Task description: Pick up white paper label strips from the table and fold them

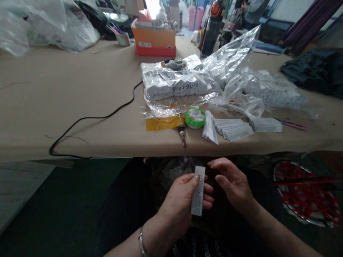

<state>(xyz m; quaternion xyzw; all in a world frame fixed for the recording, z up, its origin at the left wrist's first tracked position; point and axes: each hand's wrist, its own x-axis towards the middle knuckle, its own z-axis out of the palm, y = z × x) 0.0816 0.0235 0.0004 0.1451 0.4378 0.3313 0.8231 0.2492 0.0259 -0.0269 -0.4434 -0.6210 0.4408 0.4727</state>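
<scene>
My left hand (182, 194) pinches a narrow white printed label (197, 192) between thumb and fingers, below the table edge. Just to its right, my right hand (232, 180) has its thumb and fingers apart, holding nothing. Above the hands, a soldering-iron-like tool (182, 135) lies with its metal tip over the table edge. Beside the tool sits a green round container (195, 117) with white material in it. Stacks of printed labels (233, 129) are fanned on the table to the right.
Plastic-wrapped bundles of white strips (174, 85) lie behind the tool. A black cord (107, 116) curves across the left of the table (66, 82). An orange box (155, 39) and a dark bottle (211, 34) stand behind. At lower right is a tray of red strips (305, 192).
</scene>
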